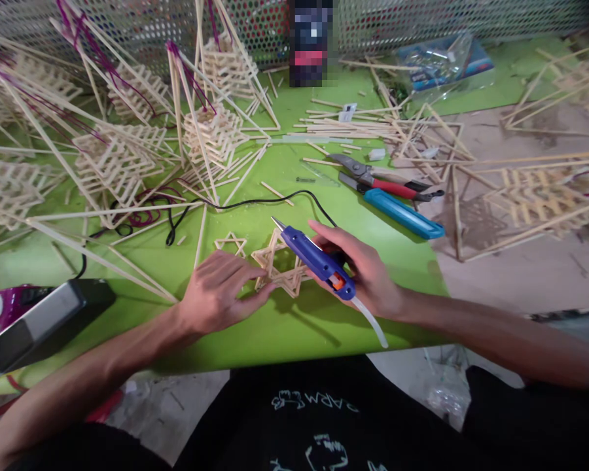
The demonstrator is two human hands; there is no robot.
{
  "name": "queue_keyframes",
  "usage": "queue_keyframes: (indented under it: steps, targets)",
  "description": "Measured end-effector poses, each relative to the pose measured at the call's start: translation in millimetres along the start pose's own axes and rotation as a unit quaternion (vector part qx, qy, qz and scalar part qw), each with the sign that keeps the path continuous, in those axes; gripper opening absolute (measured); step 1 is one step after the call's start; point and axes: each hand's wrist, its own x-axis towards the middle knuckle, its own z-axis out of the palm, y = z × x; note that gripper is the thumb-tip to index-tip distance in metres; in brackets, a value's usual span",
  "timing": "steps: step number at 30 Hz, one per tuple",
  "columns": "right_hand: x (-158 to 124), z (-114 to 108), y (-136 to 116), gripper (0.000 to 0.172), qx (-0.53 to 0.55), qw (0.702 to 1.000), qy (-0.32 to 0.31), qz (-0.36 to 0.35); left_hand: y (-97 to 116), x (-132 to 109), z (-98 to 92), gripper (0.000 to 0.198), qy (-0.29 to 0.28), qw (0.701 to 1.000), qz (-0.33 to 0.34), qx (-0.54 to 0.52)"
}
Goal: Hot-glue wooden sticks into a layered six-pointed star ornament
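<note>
Right hand wrapped round a blue glue gun, left hand pinching a stick star, teal cutter over there, farther right.

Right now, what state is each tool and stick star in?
Glue gun, held in the right hand, nozzle forward
Glue stick, protruding from the gun's rear
Larger star, between the hands, left hand at its edge
Smaller star, lying flat
Blue cutter, laid down, blade state unclear
Pruners, laid on the table
</note>
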Motion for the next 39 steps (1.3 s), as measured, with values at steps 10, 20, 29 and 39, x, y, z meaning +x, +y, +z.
queue_keyframes:
  steps: [10, 20, 29, 39]
  targets:
    - [5.8, -3.4, -8.9, 0.076, -0.034, 0.998, 0.058, 0.007, -6.6, -0.1, -4.6, 0.101, -0.144, 0.985, -0.097, 0.013]
    - [8.6, -11.8, -2.5, 0.073, -0.020, 0.995, 0.092, 0.037, -7.1, -0.8, -3.1, 0.091, -0.142, 0.985, -0.099, -0.003]
    - [12.9, -17.8, 5.6, 0.068, -0.015, 0.993, 0.115, 0.037, -3.9, -5.1, 2.1, 0.099, -0.103, 0.988, -0.098, 0.056]
    - [12.7, -19.5, 8.0, 0.067, -0.021, 0.993, 0.113, 0.036, 1.4, -6.1, 3.8, 0.117, -0.089, 0.991, -0.083, 0.061]
